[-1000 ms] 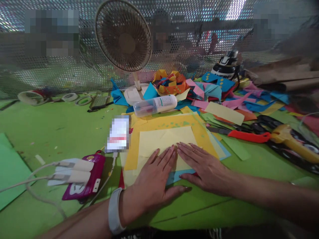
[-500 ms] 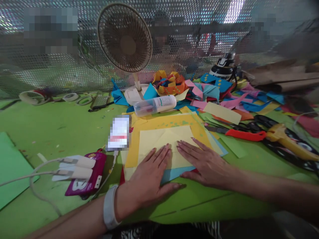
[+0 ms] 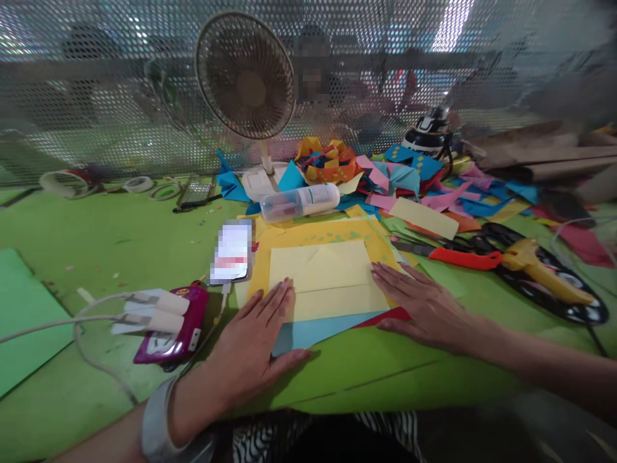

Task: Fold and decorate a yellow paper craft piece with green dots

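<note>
A pale yellow sheet of paper (image 3: 332, 270) with a crease line across it lies flat before me. My left hand (image 3: 258, 328) rests on its left edge, fingers stretched out. My right hand (image 3: 414, 299) lies flat at its right edge, also with fingers extended. Beneath the sheet are a deeper yellow sheet with green specks (image 3: 308, 236), a light blue sheet (image 3: 313, 331) and a red sheet (image 3: 385, 316), all partly covered. Neither hand grips anything.
Left of the papers lie a lit phone (image 3: 232, 251) and a purple power strip (image 3: 180, 321) with cables. Behind stand a fan (image 3: 250, 87), a clear bottle (image 3: 301, 202) and folded colored papers (image 3: 332, 161). A red-handled cutter (image 3: 465, 257) and yellow glue gun (image 3: 549, 267) lie right.
My hands have slid apart over the pale yellow sheet, the left one leftward and the right one rightward. More of the sheet and its crease now shows between them.
</note>
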{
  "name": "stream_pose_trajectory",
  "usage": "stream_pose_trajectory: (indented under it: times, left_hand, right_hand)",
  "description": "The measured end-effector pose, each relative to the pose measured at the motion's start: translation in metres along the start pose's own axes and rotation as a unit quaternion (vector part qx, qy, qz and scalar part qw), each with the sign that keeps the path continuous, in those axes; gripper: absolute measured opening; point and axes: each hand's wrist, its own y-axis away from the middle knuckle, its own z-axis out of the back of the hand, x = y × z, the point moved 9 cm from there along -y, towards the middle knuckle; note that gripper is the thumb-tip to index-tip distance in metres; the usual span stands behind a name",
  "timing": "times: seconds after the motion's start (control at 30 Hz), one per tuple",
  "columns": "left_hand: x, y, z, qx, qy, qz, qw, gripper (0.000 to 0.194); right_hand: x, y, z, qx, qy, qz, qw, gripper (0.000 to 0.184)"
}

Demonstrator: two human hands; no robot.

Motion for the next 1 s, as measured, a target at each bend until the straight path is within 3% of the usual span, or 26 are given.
stream_pose_trajectory:
  times: [0.1, 0.17, 0.27, 0.3, 0.37, 0.4, 0.47, 0.53, 0.67, 0.83, 1.0]
  left_hand:
    - [0.002, 0.003, 0.000, -0.003, -0.003, 0.006, 1.000, 0.081]
    - [0.000, 0.003, 0.000, -0.006, -0.006, 0.004, 1.000, 0.081]
    - [-0.003, 0.003, 0.002, -0.015, -0.005, -0.002, 1.000, 0.083]
    - [-0.003, 0.003, 0.002, -0.015, -0.004, -0.004, 1.000, 0.083]
    - [-0.004, 0.003, 0.002, -0.009, -0.004, -0.004, 1.000, 0.084]
    - [-0.005, 0.003, 0.002, -0.004, -0.005, -0.002, 1.000, 0.084]
    - [-0.004, 0.004, 0.001, 0.004, -0.007, 0.001, 1.000, 0.084]
    - [-0.004, 0.004, 0.001, 0.004, -0.007, -0.003, 1.000, 0.084]
    - [-0.004, 0.005, 0.000, -0.005, -0.006, -0.015, 1.000, 0.084]
    - [-0.002, 0.004, 0.000, -0.006, -0.008, -0.012, 1.000, 0.086]
    - [-0.001, 0.003, 0.001, -0.017, -0.020, -0.017, 1.000, 0.086]
  right_hand:
    - [-0.001, -0.004, 0.005, 0.019, 0.001, 0.009, 1.000, 0.073]
    - [0.000, -0.016, 0.019, 0.010, -0.010, 0.017, 1.000, 0.066]
    - [0.002, -0.050, 0.054, -0.045, -0.070, -0.018, 0.996, 0.045]
    - [0.003, -0.066, 0.057, -0.033, -0.102, -0.044, 0.993, 0.037]
    - [0.011, -0.097, 0.041, 0.071, -0.190, -0.082, 0.976, 0.035]
    - [0.020, -0.110, 0.025, 0.151, -0.252, -0.086, 0.952, 0.039]
    - [0.037, -0.124, -0.011, 0.297, -0.362, -0.108, 0.877, 0.045]
    - [0.043, -0.132, -0.036, 0.361, -0.405, -0.132, 0.830, 0.048]
    - [0.038, -0.134, -0.060, 0.393, -0.429, -0.153, 0.799, 0.050]
    - [0.016, -0.116, -0.056, 0.391, -0.437, -0.166, 0.793, 0.048]
    - [-0.029, -0.072, -0.051, 0.408, -0.409, -0.204, 0.791, 0.052]
